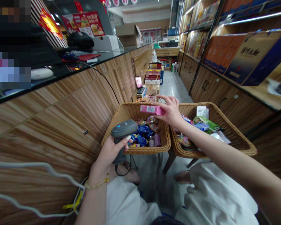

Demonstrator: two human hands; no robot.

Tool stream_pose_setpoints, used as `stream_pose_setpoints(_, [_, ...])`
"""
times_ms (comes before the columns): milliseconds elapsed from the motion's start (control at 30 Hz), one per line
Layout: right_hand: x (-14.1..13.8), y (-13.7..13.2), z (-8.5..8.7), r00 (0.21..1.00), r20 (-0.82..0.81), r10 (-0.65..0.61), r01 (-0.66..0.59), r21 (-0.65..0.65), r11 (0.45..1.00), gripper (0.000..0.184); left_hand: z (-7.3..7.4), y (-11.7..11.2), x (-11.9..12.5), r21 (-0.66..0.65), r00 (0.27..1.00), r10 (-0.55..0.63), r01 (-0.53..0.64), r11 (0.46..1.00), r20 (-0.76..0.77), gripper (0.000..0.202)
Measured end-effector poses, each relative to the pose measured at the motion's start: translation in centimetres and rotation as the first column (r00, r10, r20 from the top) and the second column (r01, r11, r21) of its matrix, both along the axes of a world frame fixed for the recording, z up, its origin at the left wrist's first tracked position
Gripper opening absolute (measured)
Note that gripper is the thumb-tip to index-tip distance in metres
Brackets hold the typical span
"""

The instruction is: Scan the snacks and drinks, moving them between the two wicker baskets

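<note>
In the head view, our left hand (109, 154) wraps around a grey barcode scanner (123, 130), which points toward the wicker basket (128, 107). Our right hand (168, 111) pinches a pink box (152, 109) between fingers and thumb, above that basket's sweets (142, 132), barcode showing.

My feed shows a pixelated patch (10, 43) in the top-left corner, and whatever lies there is lost to me. The left hand (109, 153) hides much of the grip of the barcode scanner (124, 129). The right hand (168, 111) covers one end of the pink box (152, 110), whose label is too small for me to read. The packets (142, 132) in the left wicker basket (131, 104) are partly buried, their print too small to make out, and the right arm (224, 156) runs off the frame's edge.
</note>
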State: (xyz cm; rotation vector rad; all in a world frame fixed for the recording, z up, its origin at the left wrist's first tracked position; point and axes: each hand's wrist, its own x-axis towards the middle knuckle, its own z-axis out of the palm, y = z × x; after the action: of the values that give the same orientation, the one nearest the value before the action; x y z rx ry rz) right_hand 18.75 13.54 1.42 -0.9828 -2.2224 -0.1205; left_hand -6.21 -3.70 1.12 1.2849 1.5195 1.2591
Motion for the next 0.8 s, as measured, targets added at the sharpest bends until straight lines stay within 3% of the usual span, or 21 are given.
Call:
stream_pose_setpoints(233, [7.1,-0.5,4.4,0.978,-0.084,-0.192,0.191,-0.017,0.981,0.047,0.2,0.0,0.1,0.004,1.0,-0.001,0.001,1.0,-0.004,0.032])
stream_pose_setpoints(333, [9.9,0.3,4.4,0.969,-0.015,-0.245,0.241,-0.142,0.96,0.06,0.2,-0.1,0.1,0.011,1.0,-0.01,0.01,1.0,-0.02,0.032])
stream_pose_setpoints(433, [10.9,1.0,3.6,0.93,0.086,-0.358,0.366,-0.131,0.921,0.065,0.1,-0.1,-0.1,0.009,1.0,-0.006,0.006,1.0,-0.027,0.031])
stream_pose_setpoints(500, [10.1,1.2,3.1,0.911,0.113,-0.397,0.406,-0.069,0.911,0.058,0.0,-0.1,-0.1,0.008,1.0,0.004,-0.004,1.0,-0.018,0.031])
stream_pose_setpoints(567, [8.1,1.3,2.8,0.922,0.168,-0.349,0.363,-0.061,0.93,0.044,-0.2,-0.1,-0.2,0.008,1.0,0.001,-0.001,1.0,-0.006,0.031])
stream_pose_setpoints(733, [0.5,1.8,1.9,0.936,0.348,-0.045,0.104,-0.153,0.983,0.022,-0.4,-0.1,-0.2,0.008,1.0,-0.003,0.003,1.0,0.018,0.029])
stream_pose_setpoints(800, [-2.7,2.2,1.0,0.86,0.5,0.099,0.011,-0.212,0.977,0.025,-0.5,-0.2,-0.3,0.011,1.0,0.008,-0.009,1.0,0.029,0.029])
